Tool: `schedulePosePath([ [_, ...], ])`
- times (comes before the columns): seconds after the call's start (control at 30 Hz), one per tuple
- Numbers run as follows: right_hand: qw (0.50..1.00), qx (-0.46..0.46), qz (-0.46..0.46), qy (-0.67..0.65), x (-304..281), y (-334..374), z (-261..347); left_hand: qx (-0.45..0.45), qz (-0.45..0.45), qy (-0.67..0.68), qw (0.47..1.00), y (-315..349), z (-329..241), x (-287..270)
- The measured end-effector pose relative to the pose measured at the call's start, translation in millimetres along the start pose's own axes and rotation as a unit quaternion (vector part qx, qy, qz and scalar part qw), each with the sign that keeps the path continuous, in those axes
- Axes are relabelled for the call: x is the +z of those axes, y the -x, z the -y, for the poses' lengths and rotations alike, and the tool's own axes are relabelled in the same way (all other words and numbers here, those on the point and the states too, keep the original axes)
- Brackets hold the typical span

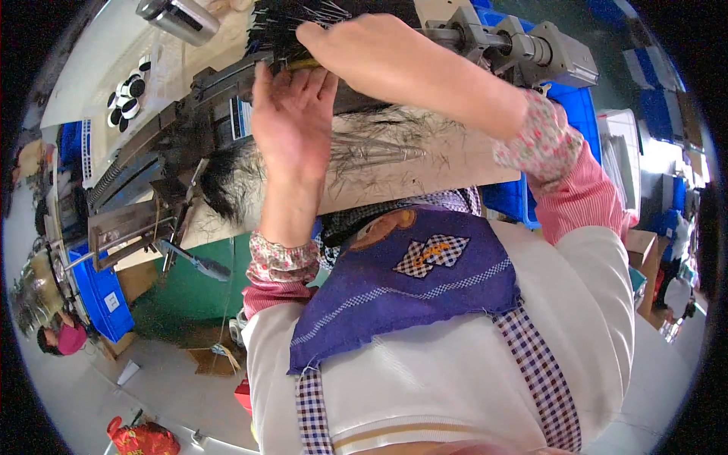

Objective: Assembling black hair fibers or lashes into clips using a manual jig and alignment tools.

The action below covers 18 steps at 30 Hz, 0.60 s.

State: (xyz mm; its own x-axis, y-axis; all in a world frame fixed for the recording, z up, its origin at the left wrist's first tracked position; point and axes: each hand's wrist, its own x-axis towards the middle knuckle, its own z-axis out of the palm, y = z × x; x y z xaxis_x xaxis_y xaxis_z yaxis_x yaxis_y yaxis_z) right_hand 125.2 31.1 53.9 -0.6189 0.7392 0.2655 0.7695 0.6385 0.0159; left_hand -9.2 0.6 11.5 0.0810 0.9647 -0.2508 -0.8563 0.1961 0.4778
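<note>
My left hand is raised palm up at the machine's edge, its thumb apart and its fingers stretched out. No object shows in its palm, though the fingertips meet the dark edge. My right hand reaches across from the right, just beyond the left fingertips, back upward. Its fingers are mostly hidden beneath it, so I cannot see what they hold. Beside and behind it lies a heap of thin black bristles. A yellow strip shows between the two hands. Loose bristles are scattered over the pale worktop.
A metal shaft mechanism stands at the far right above a blue bin. At the left are a metal bracket, black-and-white round pieces and a steel cup. Another person is at the far left.
</note>
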Motion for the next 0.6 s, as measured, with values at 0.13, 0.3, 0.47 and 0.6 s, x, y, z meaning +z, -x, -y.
schedulePosePath([
  [0.13, 0.977, 0.031, 0.101, -0.183, 9, 77, -2, 0.050, -0.008, -0.026, 0.998, 5, 31, -6],
  [0.3, 0.979, 0.008, 0.132, -0.155, 96, 119, -9, -0.007, -0.050, -0.021, 0.999, 1, 64, -18],
  [0.47, 0.968, 0.023, 0.147, -0.202, 100, 117, -15, -0.041, 0.170, -0.033, 0.984, 71, 11, -23],
  [0.6, 0.961, 0.078, 0.051, -0.262, 66, 119, -19, 0.474, -0.088, -0.741, 0.467, 101, -39, -98],
])
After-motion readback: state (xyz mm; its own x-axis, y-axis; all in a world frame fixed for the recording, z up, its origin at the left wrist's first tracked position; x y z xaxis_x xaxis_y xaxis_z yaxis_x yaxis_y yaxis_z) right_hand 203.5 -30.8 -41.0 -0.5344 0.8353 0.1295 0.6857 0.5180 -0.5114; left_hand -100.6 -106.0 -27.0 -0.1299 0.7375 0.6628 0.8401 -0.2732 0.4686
